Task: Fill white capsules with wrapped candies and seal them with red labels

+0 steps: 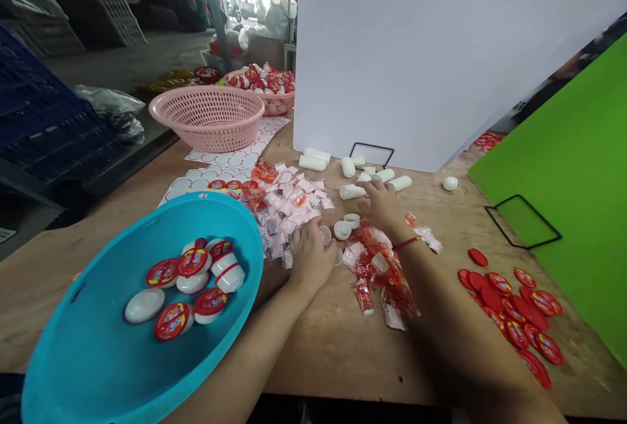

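Observation:
My left hand is curled low over the table, with a small white cup between its thumb and index finger. Against its fingers lies a heap of small pink-and-white packets. My right hand stretches forward, fingers apart, over stacked white cups; its fingertips are partly hidden. Two upright white cups stand between my hands. Red and clear packets lie beneath my right forearm.
A blue basin at left holds several white cups with red lids. Loose red lids lie at right. A pink basket and a filled basket stand behind. White and green boards rise from the table.

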A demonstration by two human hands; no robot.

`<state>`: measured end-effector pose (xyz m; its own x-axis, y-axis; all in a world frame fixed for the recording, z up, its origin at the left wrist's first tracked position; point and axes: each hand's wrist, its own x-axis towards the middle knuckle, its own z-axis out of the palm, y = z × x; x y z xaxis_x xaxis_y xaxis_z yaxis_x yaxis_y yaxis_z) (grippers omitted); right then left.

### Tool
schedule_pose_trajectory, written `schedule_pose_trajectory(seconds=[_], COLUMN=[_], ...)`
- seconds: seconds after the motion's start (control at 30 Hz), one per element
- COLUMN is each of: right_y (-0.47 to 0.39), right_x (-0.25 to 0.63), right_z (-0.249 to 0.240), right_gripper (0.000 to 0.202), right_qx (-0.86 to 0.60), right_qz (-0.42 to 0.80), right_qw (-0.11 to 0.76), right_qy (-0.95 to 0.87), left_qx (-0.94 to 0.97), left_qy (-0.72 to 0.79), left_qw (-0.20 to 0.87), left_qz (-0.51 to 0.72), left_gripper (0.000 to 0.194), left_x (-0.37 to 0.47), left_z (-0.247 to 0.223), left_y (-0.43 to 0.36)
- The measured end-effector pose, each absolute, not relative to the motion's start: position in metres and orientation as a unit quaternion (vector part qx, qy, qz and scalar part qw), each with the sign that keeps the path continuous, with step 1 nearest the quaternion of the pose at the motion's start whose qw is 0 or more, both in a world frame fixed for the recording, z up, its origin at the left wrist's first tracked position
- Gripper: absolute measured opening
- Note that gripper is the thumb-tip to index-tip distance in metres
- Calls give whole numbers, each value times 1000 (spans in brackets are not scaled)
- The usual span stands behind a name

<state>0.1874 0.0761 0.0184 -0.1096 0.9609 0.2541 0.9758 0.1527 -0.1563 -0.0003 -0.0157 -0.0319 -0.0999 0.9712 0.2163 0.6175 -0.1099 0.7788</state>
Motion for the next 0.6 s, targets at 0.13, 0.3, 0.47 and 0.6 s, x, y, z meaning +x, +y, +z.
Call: schedule_pose_trajectory(seconds=[0.13,0.3,0.47,0.6], right_y=[114,115,51,0], right_x=[180,174,160,145], right_z=[16,21,32,32], right_gripper=[52,39,54,26], right_qx=[-628,-626,-490,-464], right_qz=[-33,20,348,386], right_qw=[22,135,428,444], right_qy=[-777,-768,-675,-662], left_qx=[632,615,621,634], left_qy=[625,616,586,524], left_qw=[233,242,211,218], left_qz=[395,430,475,525], left_gripper=[39,39,68,85], left_x=[-1,-5,-5,-5], left_z=[-33,-27,-19,-16], left_y=[-16,-16,-20,-23])
